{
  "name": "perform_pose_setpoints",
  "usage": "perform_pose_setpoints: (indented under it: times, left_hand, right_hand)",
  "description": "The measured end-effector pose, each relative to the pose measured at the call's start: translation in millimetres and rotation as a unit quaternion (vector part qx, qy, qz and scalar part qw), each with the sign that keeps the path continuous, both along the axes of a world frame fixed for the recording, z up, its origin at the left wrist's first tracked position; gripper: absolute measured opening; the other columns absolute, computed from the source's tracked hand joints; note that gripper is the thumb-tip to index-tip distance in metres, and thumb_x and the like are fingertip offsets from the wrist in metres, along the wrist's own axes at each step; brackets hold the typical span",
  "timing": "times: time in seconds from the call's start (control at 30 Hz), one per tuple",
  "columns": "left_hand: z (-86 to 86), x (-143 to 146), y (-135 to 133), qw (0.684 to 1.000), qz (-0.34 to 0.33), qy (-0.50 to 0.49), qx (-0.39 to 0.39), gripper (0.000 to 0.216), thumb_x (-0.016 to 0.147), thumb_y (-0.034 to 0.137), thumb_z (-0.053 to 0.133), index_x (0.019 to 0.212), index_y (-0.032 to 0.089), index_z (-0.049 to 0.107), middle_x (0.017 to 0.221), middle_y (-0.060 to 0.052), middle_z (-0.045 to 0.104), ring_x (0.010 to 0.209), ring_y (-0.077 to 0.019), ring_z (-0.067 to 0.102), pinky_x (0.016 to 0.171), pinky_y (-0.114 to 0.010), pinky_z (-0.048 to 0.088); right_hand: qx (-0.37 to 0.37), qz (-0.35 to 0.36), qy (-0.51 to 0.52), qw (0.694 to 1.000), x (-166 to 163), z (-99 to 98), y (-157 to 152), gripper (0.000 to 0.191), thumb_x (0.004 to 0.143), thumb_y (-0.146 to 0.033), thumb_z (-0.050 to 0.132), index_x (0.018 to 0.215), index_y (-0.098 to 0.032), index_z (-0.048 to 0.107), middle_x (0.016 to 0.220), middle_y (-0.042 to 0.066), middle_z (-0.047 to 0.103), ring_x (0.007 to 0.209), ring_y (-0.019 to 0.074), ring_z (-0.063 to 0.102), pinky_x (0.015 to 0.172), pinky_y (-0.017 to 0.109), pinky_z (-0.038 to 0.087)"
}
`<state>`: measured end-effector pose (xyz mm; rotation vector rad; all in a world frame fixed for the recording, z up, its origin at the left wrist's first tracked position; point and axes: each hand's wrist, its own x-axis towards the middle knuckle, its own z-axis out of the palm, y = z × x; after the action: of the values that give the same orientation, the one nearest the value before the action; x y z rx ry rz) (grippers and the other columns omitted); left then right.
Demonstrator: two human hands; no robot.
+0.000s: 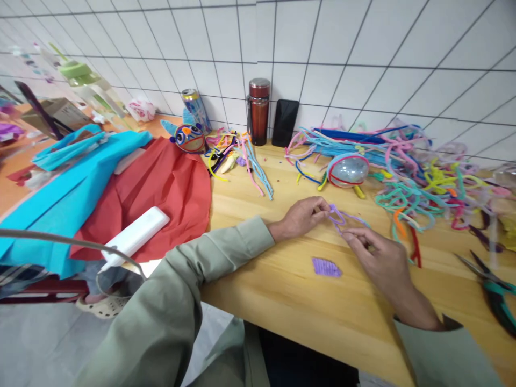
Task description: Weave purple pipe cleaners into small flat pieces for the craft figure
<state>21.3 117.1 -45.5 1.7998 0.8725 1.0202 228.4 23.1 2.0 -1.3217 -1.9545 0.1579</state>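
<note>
Between my hands is a bent purple pipe cleaner [337,215], folded into a narrow loop above the wooden table. My left hand [303,216] pinches its upper left end between thumb and fingers. With thumb and index finger closed, my right hand [379,258] grips the lower end of the same piece. A flat purple piece made of tightly packed rows [326,267] lies on the table below my hands. Just beyond them rests a clear oval form [348,171] bound with red and blue pipe cleaners.
Tangled coloured pipe cleaners [419,193] cover the right back. Pliers with teal handles [494,290] lie at the right edge. Along the wall stand a red-brown thermos [259,113], a phone [285,122] and a can [196,110]. Red cloth [161,183] and a white power bank [137,234] are left.
</note>
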Motion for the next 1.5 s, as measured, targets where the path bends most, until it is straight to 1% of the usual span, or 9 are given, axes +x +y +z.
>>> perform_pose_setpoints:
  times: [0.13,0.27,0.5,0.77,0.93,1.1,1.27,1.37,1.5]
  left_hand:
    - [1.7,-2.8,-2.6,1.0,0.0,-0.01,0.028,0.006,0.098,0.021,0.069,0.093,0.017,0.067,0.092,-0.003,0.072,0.079,-0.0138,0.062,0.074,-0.026,0.048]
    - [2.3,-5.2,-3.4,1.0,0.007,0.001,0.017,0.006,0.098,0.02,0.066,0.093,0.017,0.068,0.082,0.0,0.069,0.07,-0.0126,0.057,0.068,-0.025,0.044]
    - [4.7,-5.7,-3.9,0.999,0.017,0.016,0.031,0.007,0.096,0.015,0.067,0.09,0.018,0.068,0.078,0.003,0.067,0.066,-0.0113,0.054,0.066,-0.024,0.042]
    - [4.2,-7.8,-2.5,0.999,0.022,0.007,0.028,0.005,0.095,0.02,0.067,0.091,0.018,0.067,0.08,0.001,0.069,0.068,-0.0116,0.055,0.067,-0.024,0.044]
    - [7.0,-8.6,-3.4,0.999,0.023,0.021,0.03,0.005,0.095,0.02,0.066,0.091,0.018,0.067,0.082,0.0,0.07,0.069,-0.0118,0.056,0.066,-0.024,0.042]
    - [11.6,-7.3,-5.1,0.999,0.029,0.033,0.015,0.003,0.093,0.017,0.066,0.09,0.018,0.067,0.081,0.001,0.07,0.067,-0.011,0.055,0.066,-0.023,0.043]
    - [12.2,-7.5,-6.0,0.999,0.03,0.034,0.026,0.003,0.092,0.016,0.067,0.091,0.018,0.068,0.083,0.0,0.072,0.067,-0.011,0.055,0.067,-0.024,0.044]
    - [11.1,-7.6,-6.3,0.998,0.034,0.031,0.033,0.003,0.093,0.019,0.067,0.09,0.018,0.068,0.087,-0.001,0.074,0.072,-0.0127,0.059,0.07,-0.025,0.045]
    - [11.0,-7.4,-6.3,0.999,0.027,0.022,0.026,0.007,0.094,0.024,0.067,0.09,0.019,0.067,0.088,-0.002,0.074,0.073,-0.0136,0.061,0.071,-0.026,0.047]
  right_hand:
    - [-0.02,-0.005,0.021,1.0,-2.3,-3.0,0.2,0.024,0.098,-0.038,0.068,0.089,-0.021,0.082,0.053,-0.004,0.06,0.046,0.0117,0.053,0.049,0.026,0.038]
    - [-0.035,0.0,0.028,0.999,-1.9,-6.8,1.8,0.026,0.1,-0.038,0.064,0.088,-0.022,0.081,0.054,-0.002,0.063,0.046,0.0121,0.051,0.051,0.026,0.038]
    - [-0.023,0.026,0.027,0.999,-4.4,-9.4,0.9,0.022,0.1,-0.031,0.064,0.087,-0.021,0.079,0.057,-0.003,0.064,0.048,0.0112,0.05,0.053,0.026,0.039]
    - [-0.05,0.016,0.028,0.998,-2.3,3.5,-4.9,0.017,0.099,-0.024,0.062,0.094,-0.022,0.078,0.069,-0.001,0.071,0.058,0.0133,0.057,0.062,0.027,0.043]
    - [-0.09,0.048,0.043,0.994,-1.3,5.0,-3.4,0.027,0.096,-0.015,0.05,0.105,-0.022,0.074,0.081,0.0,0.076,0.065,0.0146,0.062,0.065,0.028,0.047]
    - [-0.059,0.037,0.015,0.997,-6.1,12.8,-4.6,0.028,0.097,-0.013,0.048,0.103,-0.023,0.073,0.082,0.002,0.075,0.068,0.016,0.063,0.067,0.029,0.047]
    - [-0.015,0.019,-0.03,0.999,0.5,34.5,-6.5,0.022,0.098,-0.017,0.054,0.107,-0.022,0.074,0.088,0.003,0.077,0.074,0.0169,0.067,0.073,0.03,0.051]
    - [-0.021,0.015,-0.043,0.999,7.3,45.3,-13.0,0.018,0.099,-0.021,0.057,0.106,-0.022,0.074,0.089,0.004,0.078,0.075,0.017,0.067,0.073,0.03,0.052]
    - [-0.076,0.084,-0.059,0.992,9.0,43.4,-27.3,0.012,0.102,-0.024,0.061,0.103,-0.022,0.073,0.086,0.003,0.076,0.073,0.0155,0.067,0.071,0.029,0.052]
